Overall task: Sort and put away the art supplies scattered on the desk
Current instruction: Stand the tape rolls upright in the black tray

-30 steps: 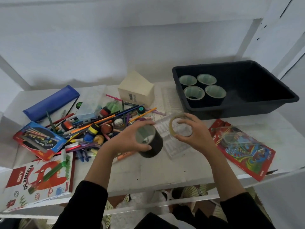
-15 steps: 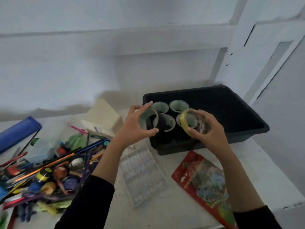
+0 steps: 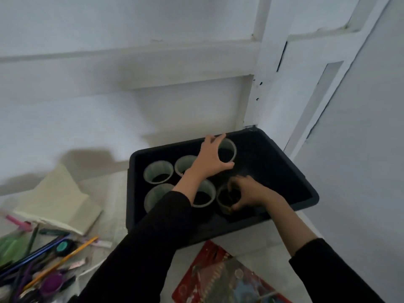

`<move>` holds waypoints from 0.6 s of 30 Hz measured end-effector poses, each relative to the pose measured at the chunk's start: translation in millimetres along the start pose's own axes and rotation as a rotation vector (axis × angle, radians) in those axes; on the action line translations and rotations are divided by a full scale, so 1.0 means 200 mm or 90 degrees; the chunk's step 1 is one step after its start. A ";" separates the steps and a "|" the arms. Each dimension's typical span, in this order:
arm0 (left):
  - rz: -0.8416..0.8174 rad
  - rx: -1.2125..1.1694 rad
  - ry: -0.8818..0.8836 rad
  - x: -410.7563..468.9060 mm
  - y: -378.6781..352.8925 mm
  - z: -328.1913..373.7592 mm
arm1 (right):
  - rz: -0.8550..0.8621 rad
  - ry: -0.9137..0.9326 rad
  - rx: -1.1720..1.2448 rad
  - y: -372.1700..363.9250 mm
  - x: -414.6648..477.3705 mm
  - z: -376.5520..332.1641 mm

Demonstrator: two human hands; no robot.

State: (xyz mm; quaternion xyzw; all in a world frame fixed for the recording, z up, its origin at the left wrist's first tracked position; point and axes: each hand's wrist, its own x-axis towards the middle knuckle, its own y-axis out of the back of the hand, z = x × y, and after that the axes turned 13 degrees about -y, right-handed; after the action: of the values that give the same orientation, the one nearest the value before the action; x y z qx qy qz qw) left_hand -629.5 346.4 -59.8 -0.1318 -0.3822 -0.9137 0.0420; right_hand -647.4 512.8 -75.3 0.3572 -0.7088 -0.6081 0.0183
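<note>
White tabletop (image 3: 109,189), wall behind. Black bin (image 3: 273,167): four upright tape rolls (image 3: 158,171). My left hand (image 3: 209,162) grips a fifth roll (image 3: 231,147) at the far side; right hand (image 3: 251,191), fingers (image 3: 235,206) curled, grips a sixth roll (image 3: 225,200) near the front. Pencils (image 3: 61,259) and a red pack (image 3: 218,276) lie outside.

Colours, table (image 3: 109,193) and surroundings: table white.
Bin (image 3: 273,171) plain black; tape rolls (image 3: 157,171) black with pale green cores; tan roll (image 3: 227,200) dull yellowish; box (image 3: 56,200) cream; packet (image 3: 223,278) red with multicoloured print; pencil (image 3: 64,260) orange; marker (image 3: 18,223) pink; teal cap (image 3: 63,246); purple cap (image 3: 51,283); sleeves (image 3: 153,248) black; wall (image 3: 131,106) white.
</note>
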 end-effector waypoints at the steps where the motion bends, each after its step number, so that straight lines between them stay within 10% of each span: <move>1: -0.029 0.003 0.014 0.02 -0.03 -0.03 | -0.001 0.003 0.006 -0.01 0.01 0.00; 18: -0.148 0.229 0.011 0.04 -0.10 -0.12 | 0.038 -0.026 -0.040 -0.06 0.08 0.04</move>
State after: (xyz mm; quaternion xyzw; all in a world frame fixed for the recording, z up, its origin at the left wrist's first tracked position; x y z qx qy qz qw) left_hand -646.8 343.9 -88.0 -0.0695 -0.5511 -0.8307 -0.0381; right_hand -657.4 510.8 -95.1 0.3228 -0.7000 -0.6361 0.0330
